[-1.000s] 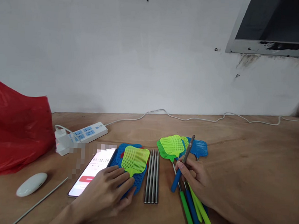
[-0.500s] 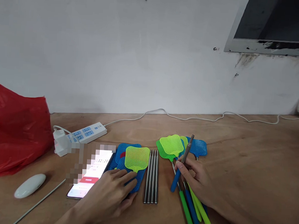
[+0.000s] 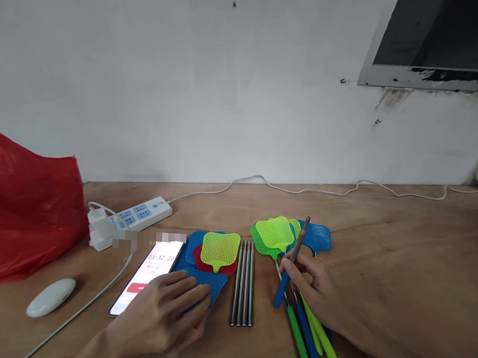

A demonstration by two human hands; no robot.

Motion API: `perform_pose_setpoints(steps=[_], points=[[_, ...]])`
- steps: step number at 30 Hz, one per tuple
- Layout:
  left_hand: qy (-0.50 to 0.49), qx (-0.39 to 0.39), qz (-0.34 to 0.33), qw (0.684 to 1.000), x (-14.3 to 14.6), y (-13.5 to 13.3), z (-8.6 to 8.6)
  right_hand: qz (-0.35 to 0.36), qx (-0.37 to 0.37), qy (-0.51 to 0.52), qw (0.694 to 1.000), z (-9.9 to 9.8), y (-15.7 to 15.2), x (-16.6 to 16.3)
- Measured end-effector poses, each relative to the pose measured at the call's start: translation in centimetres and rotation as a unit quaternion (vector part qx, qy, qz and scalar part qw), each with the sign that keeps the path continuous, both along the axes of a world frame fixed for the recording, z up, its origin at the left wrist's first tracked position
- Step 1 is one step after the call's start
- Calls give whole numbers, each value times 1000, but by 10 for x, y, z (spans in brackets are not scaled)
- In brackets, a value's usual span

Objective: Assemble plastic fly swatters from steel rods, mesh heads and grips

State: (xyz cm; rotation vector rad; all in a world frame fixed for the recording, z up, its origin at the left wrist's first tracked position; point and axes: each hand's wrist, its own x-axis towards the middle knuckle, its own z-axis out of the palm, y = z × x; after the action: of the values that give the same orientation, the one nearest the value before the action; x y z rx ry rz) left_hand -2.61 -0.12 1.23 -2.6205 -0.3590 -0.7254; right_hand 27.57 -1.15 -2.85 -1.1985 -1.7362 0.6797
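My left hand [image 3: 170,310] is closed on a blue fly swatter head [image 3: 216,287], partly hidden under the fingers. Just beyond it lie a lime swatter head [image 3: 220,249], a red one [image 3: 232,269] and more blue. In my right hand [image 3: 315,286], a telescopic handle [image 3: 282,289] with a blue grip and bare metal rod tilts upward, pinched between thumb and fingers. Below that hand, several assembled fly swatters [image 3: 276,232] lie fanned out with green, blue and lime grips. Several metal rods [image 3: 243,287] lie side by side between my hands.
A lit phone [image 3: 152,265] lies beside my left hand. Farther left are a power strip [image 3: 139,216] with a plugged-in charger, a white oval object [image 3: 51,297] and a red plastic bag [image 3: 26,214]. A white cable [image 3: 259,176] runs along the wall.
My left hand has drawn the blue swatter head toward me and slightly left, uncovering more of the red head under the lime one. My right hand holds the handle almost still.
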Motion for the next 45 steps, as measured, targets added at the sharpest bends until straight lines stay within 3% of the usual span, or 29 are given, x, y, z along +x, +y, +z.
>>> perform_pose_setpoints(steps=[3, 5, 9, 12, 16, 20, 29, 33, 38, 45], points=[[12, 22, -24, 999, -9, -4, -5, -3, -2, -5, 1000, 1, 0, 0], [-7, 11, -5, 1000, -10, -9, -10, -6, 2, -10, 1000, 3, 0, 0], [-158, -87, 34, 983, 0, -18, -10, -3, 2, -6, 1000, 3, -1, 0], [-264, -171, 71, 947, 9, -17, -5, -1, 0, 0, 1000, 1, -1, 0], [-331, -284, 111, 893, 11, -6, -8, 3, -5, -1, 1000, 2, -1, 0], [-423, -400, 147, 800, 12, 4, -17, 10, -7, 7, 1000, 3, -1, 0], [-506, -593, 94, 619, 17, 13, -28, 10, -3, -33, 999, 5, -1, -2], [-476, -649, 94, 586, 18, 12, -24, 24, -14, -31, 999, 4, -1, -4], [-490, -670, 86, 550, 21, 9, -17, 90, -132, 107, 981, 3, -6, -10], [-580, -629, 90, 510, 28, 10, -12, 126, -242, 124, 954, 6, -15, -12]])
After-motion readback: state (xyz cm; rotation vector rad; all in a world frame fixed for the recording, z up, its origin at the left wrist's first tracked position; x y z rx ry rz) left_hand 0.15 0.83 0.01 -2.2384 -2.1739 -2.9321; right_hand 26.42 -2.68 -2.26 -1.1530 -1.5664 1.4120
